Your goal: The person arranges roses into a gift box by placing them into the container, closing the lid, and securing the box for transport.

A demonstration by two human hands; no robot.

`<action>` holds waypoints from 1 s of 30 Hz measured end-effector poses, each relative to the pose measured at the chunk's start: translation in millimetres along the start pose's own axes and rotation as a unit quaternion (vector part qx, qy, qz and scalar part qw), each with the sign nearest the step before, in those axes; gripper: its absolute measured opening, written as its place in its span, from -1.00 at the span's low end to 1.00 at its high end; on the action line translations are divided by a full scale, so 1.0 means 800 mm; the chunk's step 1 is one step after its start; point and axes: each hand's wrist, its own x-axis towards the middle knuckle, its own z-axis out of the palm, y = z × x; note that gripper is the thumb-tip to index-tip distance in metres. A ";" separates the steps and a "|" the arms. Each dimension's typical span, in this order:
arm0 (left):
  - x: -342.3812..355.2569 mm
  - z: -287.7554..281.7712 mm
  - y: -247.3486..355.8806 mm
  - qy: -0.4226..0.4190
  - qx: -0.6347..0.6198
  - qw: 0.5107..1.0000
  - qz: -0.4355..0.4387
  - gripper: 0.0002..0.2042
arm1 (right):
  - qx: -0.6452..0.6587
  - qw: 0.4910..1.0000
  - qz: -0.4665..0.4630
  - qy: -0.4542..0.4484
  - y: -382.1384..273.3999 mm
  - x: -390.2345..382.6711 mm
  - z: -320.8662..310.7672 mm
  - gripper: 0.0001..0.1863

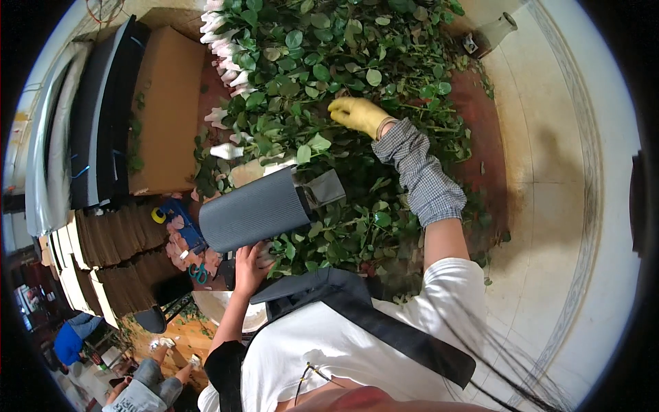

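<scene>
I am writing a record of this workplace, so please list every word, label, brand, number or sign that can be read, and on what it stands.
No text is clear enough to quote.
Clear bottle: dark label, too small to read.
Pale shirt of the person at lower left: printing, too small and blurred to read.
Leafy stems and grey ridged wrap: no writing visible.
</scene>
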 end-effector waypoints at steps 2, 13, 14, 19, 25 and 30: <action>-0.004 -0.001 -0.001 0.015 0.006 1.000 -0.002 -0.36 | -0.099 0.988 -0.028 0.115 -0.042 0.021 -0.025 -0.59; 0.005 0.000 -0.003 0.016 0.016 0.999 0.047 -0.33 | -0.431 0.900 0.059 0.019 -0.026 0.084 0.010 -0.81; -0.001 -0.002 -0.003 0.026 0.018 0.998 0.046 -0.33 | -0.449 0.886 0.020 0.114 -0.058 0.075 -0.009 -0.79; 0.003 0.002 -0.001 0.041 0.005 0.998 0.049 -0.39 | -0.473 0.832 -0.104 0.270 -0.107 0.012 -0.122 -0.78; -0.011 0.013 -0.013 0.087 -0.032 0.995 0.033 -0.35 | -0.203 0.913 -0.168 0.312 -0.117 -0.146 -0.189 -0.66; -0.018 0.045 -0.043 0.079 -0.122 0.989 0.000 -0.41 | 0.033 0.995 0.048 0.075 -0.116 -0.302 -0.105 -0.64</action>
